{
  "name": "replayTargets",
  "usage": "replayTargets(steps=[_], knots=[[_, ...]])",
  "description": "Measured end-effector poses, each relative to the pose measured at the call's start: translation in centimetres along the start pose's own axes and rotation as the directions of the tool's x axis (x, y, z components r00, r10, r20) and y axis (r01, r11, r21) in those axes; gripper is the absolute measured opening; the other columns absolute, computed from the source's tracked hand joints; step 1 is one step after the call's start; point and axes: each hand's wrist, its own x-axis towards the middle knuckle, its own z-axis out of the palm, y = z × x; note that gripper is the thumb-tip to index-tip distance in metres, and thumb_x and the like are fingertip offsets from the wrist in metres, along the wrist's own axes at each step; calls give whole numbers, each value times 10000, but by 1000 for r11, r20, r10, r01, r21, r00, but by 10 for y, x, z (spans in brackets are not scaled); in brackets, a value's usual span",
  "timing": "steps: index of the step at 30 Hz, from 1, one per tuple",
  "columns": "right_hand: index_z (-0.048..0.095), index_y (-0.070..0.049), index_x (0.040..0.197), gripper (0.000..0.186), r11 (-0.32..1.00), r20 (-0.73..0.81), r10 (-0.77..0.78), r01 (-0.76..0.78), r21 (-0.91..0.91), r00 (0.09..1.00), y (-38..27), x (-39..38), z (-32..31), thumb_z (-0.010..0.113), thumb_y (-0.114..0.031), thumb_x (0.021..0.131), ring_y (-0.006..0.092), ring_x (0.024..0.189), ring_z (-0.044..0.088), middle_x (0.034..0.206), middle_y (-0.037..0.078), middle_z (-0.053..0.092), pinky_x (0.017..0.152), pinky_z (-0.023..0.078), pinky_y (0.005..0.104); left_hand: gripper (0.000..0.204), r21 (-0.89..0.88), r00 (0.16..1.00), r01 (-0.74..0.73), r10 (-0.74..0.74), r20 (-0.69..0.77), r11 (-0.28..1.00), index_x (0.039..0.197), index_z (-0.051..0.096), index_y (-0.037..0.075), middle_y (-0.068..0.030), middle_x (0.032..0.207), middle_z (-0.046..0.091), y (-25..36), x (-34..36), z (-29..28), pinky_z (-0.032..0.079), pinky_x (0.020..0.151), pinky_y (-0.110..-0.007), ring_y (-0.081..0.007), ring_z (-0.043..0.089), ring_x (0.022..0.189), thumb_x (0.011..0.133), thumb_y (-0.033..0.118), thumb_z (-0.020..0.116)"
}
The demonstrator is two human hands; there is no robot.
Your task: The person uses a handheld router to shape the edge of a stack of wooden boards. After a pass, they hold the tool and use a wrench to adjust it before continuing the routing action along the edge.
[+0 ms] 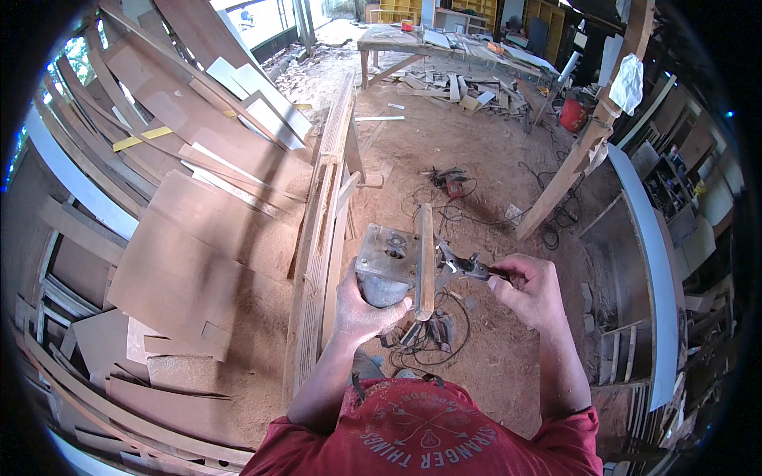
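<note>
My left hand (361, 311) is wrapped round the rounded grey body of a hand router (381, 262), its flat square base plate turned up. Along the plate's right side runs an upright wooden strip (426, 258), with my left thumb close to its lower end. My right hand (530, 289) grips dark metal pliers (475, 270). Their jaws point left, at metal parts beside the strip; whether they bite on a nut or bolt there I cannot tell.
A long grooved timber beam (321, 214) runs away on my left, with leaning boards (178, 254) beyond it. Power tools (452, 186) and tangled cords lie on the dusty floor. A wooden post (567, 163) slants up at the right; a workbench (389, 36) stands far ahead.
</note>
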Motion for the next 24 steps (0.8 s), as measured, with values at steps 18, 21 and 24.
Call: replayTargets(steps=[18,21,24], knots=[[803,59,1256,398,968,25,-144,136,211,989,4,10,-6,853,-206,963,206,1020,775,1096,178,828,922,595,360,767,102,997,75,-78,24,992,1329,633,7,-166,1191,809,2,1,-1,632,975,-425,-278,815,1105,724,238,1044],[798,32,1309,437,959,116,-278,283,-34,954,-20,17,-8,873,-239,975,271,1011,785,1131,191,832,924,604,386,751,85,998,60,-63,32,995,1320,636,4,-165,1172,812,-5,0,-1,631,972,-425,-273,816,1083,731,240,1039],[826,2,1255,408,928,160,-357,369,-57,920,-14,23,-4,907,-269,962,344,991,777,1102,189,835,898,609,418,720,95,994,68,-76,82,993,1298,647,7,-163,1157,816,-4,0,0,632,960,-421,-258,816,1069,737,240,1034]])
